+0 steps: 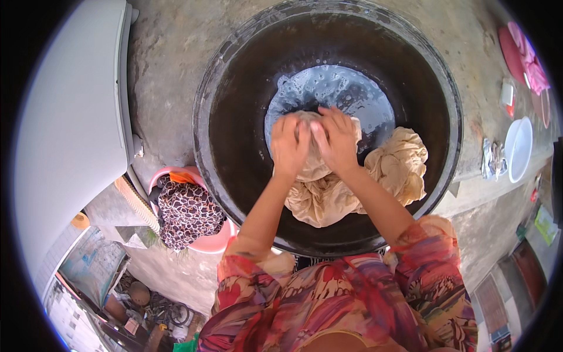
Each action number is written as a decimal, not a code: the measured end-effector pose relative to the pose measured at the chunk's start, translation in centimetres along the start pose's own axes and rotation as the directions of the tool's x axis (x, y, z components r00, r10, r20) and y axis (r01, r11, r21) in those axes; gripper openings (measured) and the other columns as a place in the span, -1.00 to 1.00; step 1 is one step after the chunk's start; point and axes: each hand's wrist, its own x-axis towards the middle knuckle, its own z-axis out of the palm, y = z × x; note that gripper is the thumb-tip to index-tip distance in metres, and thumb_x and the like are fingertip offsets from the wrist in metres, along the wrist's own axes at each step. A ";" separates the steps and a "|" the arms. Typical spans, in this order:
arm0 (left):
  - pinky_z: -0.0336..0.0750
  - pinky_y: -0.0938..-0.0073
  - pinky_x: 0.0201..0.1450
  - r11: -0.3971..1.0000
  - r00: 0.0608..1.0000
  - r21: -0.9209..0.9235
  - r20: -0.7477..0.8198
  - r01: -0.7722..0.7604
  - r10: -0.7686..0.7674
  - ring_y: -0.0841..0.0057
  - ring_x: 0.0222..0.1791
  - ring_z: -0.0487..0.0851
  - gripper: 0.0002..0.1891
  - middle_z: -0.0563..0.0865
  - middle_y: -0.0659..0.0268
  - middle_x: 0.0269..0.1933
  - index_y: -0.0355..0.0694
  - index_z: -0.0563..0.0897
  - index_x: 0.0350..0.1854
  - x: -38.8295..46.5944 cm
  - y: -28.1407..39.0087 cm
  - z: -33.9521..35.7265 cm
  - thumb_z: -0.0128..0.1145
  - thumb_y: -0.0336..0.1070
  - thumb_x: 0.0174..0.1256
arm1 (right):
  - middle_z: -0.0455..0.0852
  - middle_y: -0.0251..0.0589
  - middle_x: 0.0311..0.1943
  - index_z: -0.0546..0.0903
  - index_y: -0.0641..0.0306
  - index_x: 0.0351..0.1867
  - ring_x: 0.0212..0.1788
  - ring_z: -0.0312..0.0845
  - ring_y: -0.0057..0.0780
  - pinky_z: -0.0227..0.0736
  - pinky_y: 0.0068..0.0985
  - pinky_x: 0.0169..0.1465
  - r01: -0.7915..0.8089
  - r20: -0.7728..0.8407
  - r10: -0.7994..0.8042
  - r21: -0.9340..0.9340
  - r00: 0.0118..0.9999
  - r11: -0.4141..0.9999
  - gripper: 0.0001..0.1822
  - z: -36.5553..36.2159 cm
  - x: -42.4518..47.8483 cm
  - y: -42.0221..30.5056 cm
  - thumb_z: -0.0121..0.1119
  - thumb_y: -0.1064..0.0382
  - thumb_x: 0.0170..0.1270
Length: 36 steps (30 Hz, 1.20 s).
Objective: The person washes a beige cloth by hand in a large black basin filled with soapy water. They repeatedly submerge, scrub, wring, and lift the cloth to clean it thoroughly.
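A large round black tub (pixel 237 132) stands before me with soapy water (pixel 338 83) in its bottom. Wet beige cloth (pixel 325 204) is bunched along the tub's near side, and a heap of it rests against the right wall. My left hand (pixel 290 145) and my right hand (pixel 336 143) are side by side over the water, gripping a bunched part of the cloth between them. The fingers are slightly blurred, and the palms are hidden against the cloth.
At the left stands a large white appliance (pixel 74 101). Beside the tub a pink basin (pixel 215 242) holds patterned fabric (pixel 189 213) and an orange cloth (pixel 181 177). On the right are a white basin (pixel 519 149), a bottle (pixel 507 94) and pink cloth (pixel 530 66) on the concrete floor (pixel 167 79).
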 end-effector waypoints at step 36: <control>0.35 -0.04 0.22 0.981 0.979 0.138 -0.133 -0.135 0.153 -0.04 0.10 0.50 -0.71 0.58 -0.05 0.05 -0.23 0.61 -0.09 -5.9 0.1 0.1 0.10 -0.09 0.40 | 0.56 -0.15 0.16 0.57 0.15 -0.01 0.33 0.33 0.07 0.01 0.16 0.43 0.132 -0.094 -0.134 -0.029 0.986 0.991 -0.70 -0.5 -3.4 -1.7 0.17 0.08 0.34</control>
